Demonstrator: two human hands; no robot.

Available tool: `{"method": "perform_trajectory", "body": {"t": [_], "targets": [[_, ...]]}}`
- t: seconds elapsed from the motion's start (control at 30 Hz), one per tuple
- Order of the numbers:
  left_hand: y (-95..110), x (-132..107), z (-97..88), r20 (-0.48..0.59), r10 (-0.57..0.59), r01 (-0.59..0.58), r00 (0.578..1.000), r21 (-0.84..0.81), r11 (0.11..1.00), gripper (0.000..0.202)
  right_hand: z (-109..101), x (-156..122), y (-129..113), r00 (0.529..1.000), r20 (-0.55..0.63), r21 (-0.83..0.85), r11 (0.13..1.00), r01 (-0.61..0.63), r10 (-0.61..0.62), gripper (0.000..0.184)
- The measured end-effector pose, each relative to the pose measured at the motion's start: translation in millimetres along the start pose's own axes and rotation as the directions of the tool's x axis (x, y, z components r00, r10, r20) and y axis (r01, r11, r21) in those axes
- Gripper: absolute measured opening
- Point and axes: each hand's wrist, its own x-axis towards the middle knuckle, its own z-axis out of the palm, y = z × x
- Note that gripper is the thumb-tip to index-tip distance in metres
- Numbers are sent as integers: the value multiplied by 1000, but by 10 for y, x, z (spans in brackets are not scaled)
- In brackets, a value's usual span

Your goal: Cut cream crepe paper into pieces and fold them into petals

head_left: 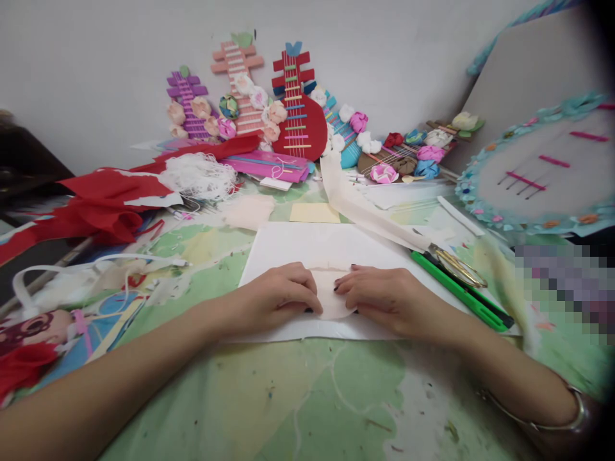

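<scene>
A person's left grip (pixel 287 289) and right grip (pixel 384 294) each pinch one side of a pale paper piece (pixel 331 299) over a white board (pixel 275 251) on the bench (pixel 216 390); likely featherlight, soft and easily torn, it seems best held lightly at its side edges

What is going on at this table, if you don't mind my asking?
A person has both hands on a small piece of what looks like cream paper, the left hand at one side and the right hand at the other. The piece is over a white sheet. Beside the right hand lie a green cutter and scissors. Toward the wall, several flower-trimmed craft lutes stand or lie, including a red lute.
</scene>
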Motion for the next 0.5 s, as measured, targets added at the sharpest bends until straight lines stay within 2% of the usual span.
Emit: {"method": "perform_trajectory", "body": {"t": [0.13,0.27,0.4,0.5], "targets": [[3,6,-19,13,4,-4,1000,23,1000,31,-11,12,-19,998,0,10,998,65,-65,21],[21,35,24,-51,-8,6,999,-36,999,25,5,52,-59,1000,0,-8,1000,10,-10,23],[40,67,91,-111,-124,112,986,-113,987,20,70,103,-77,1000,2,1,1000,-18,18,25],[64,88,123,-126,-260,230,957,-210,950,20,114,117,-70,993,-33,13,994,-113,113,18]]}}
